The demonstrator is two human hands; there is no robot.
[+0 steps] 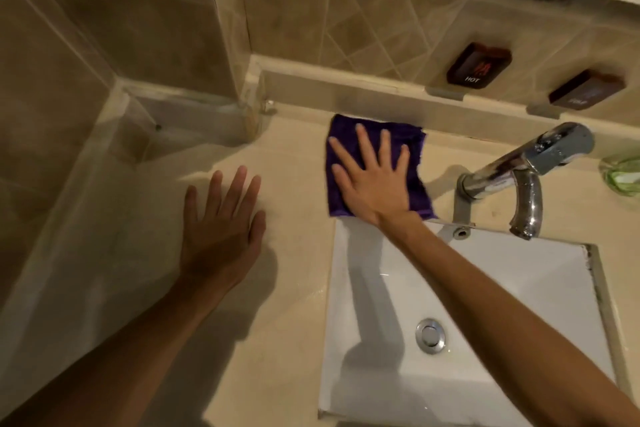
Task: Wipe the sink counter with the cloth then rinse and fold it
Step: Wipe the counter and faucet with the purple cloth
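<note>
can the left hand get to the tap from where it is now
Probably not without shifting. The left hand lies flat on the counter, far left of the tap, and the right hand, pressing the purple cloth, and its forearm lie across the direct path.

Purple cloth (412, 142), beige counter (298, 156), white sink (519, 288), chrome faucet (530, 163), seemingly green dish (623, 173).

One legible text noted: the word "HOT", in white capitals beneath a red flame-like symbol, on the left dark plaque (479, 63) fixed to the tiled wall above the counter. The right dark plaque (586, 90) carries pale lettering, too blurred to read. No other text, brand or number can be read.
</note>
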